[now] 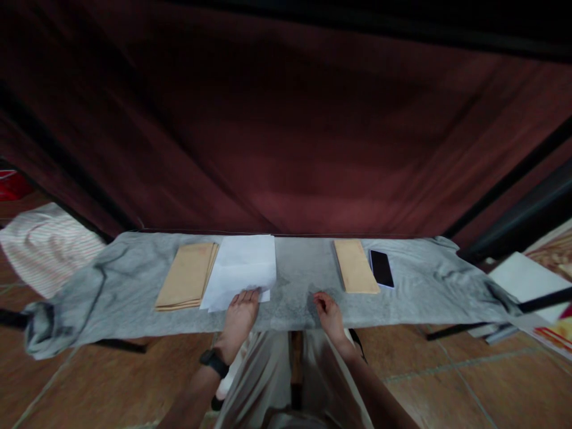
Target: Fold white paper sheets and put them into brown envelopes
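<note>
My left hand (243,310) is at the near edge of the white sheets of paper (245,262), its fingers bent over the top sheet; the thumb is hidden. That sheet's near edge curves up slightly, and another sheet shows beneath it. Just above the grey cloth, my right hand (329,314) is loosely curled, with a small gap between thumb and fingers and nothing visible in it. Left of the paper lies a stack of brown envelopes (185,275). A further brown envelope (356,266) lies beyond my right hand, to its right.
A phone (382,268) with a dark screen lies beside the right-hand envelope. Grey cloth (304,262) covers the narrow table. Dark red fabric (286,149) hangs behind it. Striped cloth (49,244) is at the left, and a white box-like object (527,277) at the right.
</note>
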`<state>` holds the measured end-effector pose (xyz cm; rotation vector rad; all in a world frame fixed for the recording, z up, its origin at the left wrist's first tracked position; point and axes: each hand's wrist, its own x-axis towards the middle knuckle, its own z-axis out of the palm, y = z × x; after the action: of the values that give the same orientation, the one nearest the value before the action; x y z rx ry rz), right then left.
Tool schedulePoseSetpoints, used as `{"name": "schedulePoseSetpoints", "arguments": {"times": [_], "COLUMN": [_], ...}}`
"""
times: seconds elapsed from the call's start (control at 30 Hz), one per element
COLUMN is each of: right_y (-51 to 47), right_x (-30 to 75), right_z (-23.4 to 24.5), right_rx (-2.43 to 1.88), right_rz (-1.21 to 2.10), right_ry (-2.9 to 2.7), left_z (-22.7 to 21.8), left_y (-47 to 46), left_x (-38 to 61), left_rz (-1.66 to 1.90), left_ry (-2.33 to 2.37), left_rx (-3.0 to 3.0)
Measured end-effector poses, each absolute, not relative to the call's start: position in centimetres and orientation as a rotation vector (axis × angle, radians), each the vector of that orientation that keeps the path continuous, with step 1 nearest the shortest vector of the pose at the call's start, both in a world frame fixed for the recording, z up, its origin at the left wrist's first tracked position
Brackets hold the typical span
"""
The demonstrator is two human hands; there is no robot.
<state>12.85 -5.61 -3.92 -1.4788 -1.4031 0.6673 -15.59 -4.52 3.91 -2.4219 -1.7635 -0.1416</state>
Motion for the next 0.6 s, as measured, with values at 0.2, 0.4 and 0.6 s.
{"name": "schedulePoseSetpoints", "arguments": {"times": [0.2,0.4,0.6], "right_y": [-5.0,-4.8,-5.3], "right_x": [13.0,14.4,16.6], "right_z": [-2.9,-1.8,-1.2], "right_rx": [-1.473,-1.439,-1.421], "right_rz": [0.968,1.106,1.17], "right_ry": [-1.157,-1.013,-0.966], "left_z": [5.1,3.7,2.0], "left_y": [-6.7,-9.6,-11.0], "left_x": [-10.9,-3.9,-0.6], "left_rz": [-0.368,-0.411,-0.504], "left_ry": [-1.565,-1.357,-1.263], "left_rx": [-2.522,-2.676,-2.812]}}
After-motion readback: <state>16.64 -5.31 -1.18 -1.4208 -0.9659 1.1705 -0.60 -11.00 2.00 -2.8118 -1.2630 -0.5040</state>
